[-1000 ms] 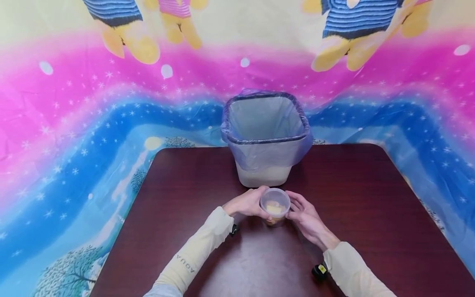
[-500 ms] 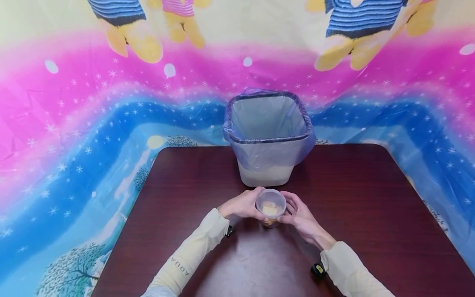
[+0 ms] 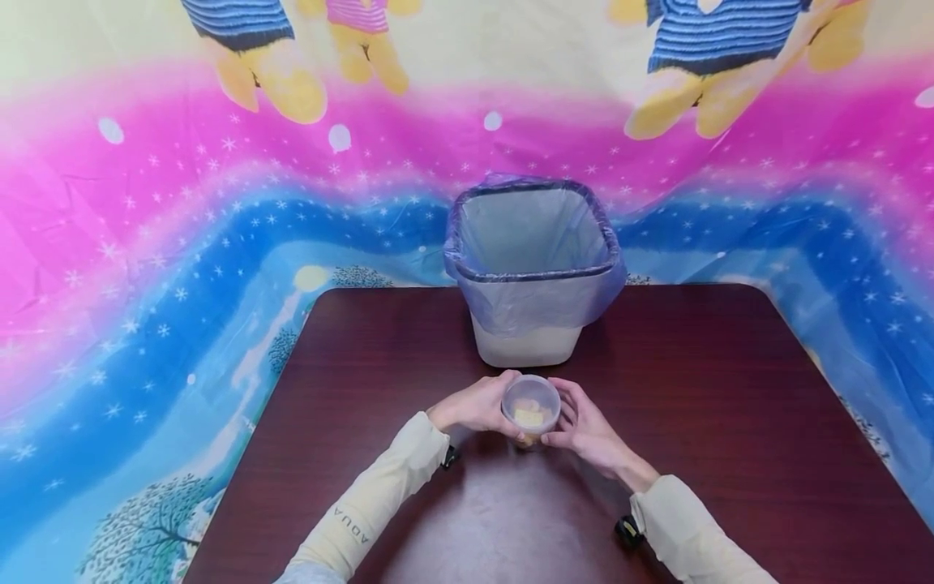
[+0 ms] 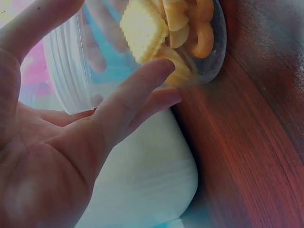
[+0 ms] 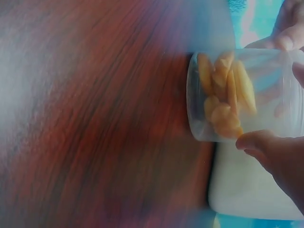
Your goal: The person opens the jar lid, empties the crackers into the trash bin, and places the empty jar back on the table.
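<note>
A clear plastic jar (image 3: 530, 397) with several biscuits (image 4: 144, 31) in it stands upright in the middle of the table, in front of the bin. Its wide, translucent ribbed rim (image 4: 71, 66) shows in the left wrist view. My left hand (image 3: 477, 405) grips the jar from the left, its thumb on the near side. From the right, my right hand (image 3: 589, 430) holds it too, with the thumb low at the front and the fingers behind. In the right wrist view the biscuits (image 5: 223, 97) lie in the jar's lower part.
Close behind the jar stands a white bin (image 3: 529, 347) lined with a purplish plastic bag (image 3: 536, 304). The dark red-brown table (image 3: 379, 349) has rounded far corners. A colourful printed cloth (image 3: 409, 162) hangs behind it and along both sides.
The jar and both hands have shifted slightly left relative to the bin. My right thumb has come round lower onto the jar's front. The head view has turned a little to the left.
</note>
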Action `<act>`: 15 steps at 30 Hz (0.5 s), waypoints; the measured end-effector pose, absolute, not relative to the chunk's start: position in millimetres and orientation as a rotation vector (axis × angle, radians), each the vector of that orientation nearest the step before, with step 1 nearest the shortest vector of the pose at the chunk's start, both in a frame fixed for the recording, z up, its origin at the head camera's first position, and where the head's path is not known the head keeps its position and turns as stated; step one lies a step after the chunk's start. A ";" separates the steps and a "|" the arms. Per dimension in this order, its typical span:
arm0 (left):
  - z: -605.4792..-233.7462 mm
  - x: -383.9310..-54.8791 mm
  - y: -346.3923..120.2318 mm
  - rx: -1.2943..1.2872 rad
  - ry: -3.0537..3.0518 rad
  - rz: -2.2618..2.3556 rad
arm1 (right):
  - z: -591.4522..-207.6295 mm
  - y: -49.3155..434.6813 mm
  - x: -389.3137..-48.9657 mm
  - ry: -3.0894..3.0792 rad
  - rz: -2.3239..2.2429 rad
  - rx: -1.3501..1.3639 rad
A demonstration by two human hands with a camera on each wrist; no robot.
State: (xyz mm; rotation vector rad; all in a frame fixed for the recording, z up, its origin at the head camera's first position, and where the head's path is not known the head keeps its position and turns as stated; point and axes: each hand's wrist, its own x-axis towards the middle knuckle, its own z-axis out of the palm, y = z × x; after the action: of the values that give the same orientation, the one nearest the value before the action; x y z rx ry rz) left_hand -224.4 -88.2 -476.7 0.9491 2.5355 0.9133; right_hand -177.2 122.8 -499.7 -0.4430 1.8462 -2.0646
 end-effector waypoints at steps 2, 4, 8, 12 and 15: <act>-476.3 -223.9 -88.2 0.946 2.525 0.922 | -501.3 123.2 -177.9 1.874 -2.038 -0.494; -476.1 -223.4 -88.0 0.944 2.517 0.925 | -502.4 123.5 -178.0 1.935 -1.994 -0.534; -475.7 -222.4 -88.1 0.949 2.507 0.927 | -504.1 124.0 -177.7 2.081 -1.901 -0.583; -472.9 -221.5 -89.0 0.953 2.513 0.906 | -504.3 124.2 -178.4 2.176 -1.840 -0.592; -467.7 -220.2 -88.6 0.949 2.540 0.861 | -503.5 124.6 -180.0 2.234 -1.793 -0.606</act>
State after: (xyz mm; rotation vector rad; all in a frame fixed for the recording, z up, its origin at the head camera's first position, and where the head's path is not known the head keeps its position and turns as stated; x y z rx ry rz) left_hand -220.2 -88.6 -467.7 0.9491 2.5398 0.8606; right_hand -180.0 124.6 -503.5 -0.6062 2.2341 -1.7933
